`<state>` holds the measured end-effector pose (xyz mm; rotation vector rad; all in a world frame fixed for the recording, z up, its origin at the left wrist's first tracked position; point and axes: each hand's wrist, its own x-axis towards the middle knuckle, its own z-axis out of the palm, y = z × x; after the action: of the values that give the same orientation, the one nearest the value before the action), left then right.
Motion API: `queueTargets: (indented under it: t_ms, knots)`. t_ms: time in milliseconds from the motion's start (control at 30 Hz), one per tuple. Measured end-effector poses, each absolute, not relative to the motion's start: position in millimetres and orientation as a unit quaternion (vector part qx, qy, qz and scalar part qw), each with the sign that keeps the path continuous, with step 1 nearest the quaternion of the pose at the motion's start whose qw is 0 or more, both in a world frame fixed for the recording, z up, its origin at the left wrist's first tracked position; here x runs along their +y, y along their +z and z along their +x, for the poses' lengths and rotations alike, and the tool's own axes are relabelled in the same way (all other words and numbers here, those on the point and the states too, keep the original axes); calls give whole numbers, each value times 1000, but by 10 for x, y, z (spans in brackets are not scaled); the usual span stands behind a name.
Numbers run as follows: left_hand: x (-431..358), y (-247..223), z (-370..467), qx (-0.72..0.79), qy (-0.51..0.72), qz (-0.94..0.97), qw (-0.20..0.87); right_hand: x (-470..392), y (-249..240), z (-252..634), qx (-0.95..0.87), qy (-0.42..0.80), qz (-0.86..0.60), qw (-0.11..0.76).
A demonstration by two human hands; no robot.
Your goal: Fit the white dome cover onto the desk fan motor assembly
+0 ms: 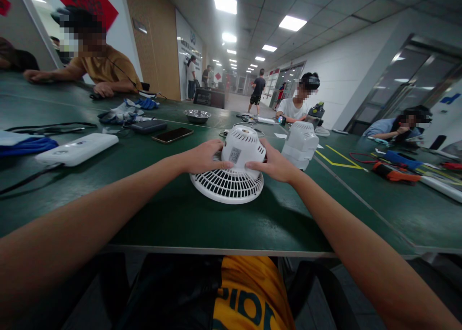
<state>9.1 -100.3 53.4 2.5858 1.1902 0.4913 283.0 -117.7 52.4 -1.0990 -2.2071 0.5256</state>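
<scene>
A white fan head (241,149) with a round slatted grille (231,185) is tilted face down at the middle of the green table. My left hand (207,156) grips the left side of its motor housing, thumb across the lower front. On the opposite side my right hand (272,161) holds the housing, its thumb pointing inward. A small label shows between the two thumbs. Behind my right hand stands a separate white plastic housing (301,144).
Left lie a white power bank (77,149), a phone (173,135), a dark case (147,125) and gloves (121,112). A metal bowl (197,116) sits behind. Orange-and-black tools (395,172) lie right. Other people sit around the table.
</scene>
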Motion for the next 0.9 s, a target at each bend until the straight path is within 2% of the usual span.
queueTargets:
  t_ms: [900]
  knots:
    - [-985, 526, 94, 392, 164, 899, 104, -1190, 540, 2830, -834, 202, -414, 302]
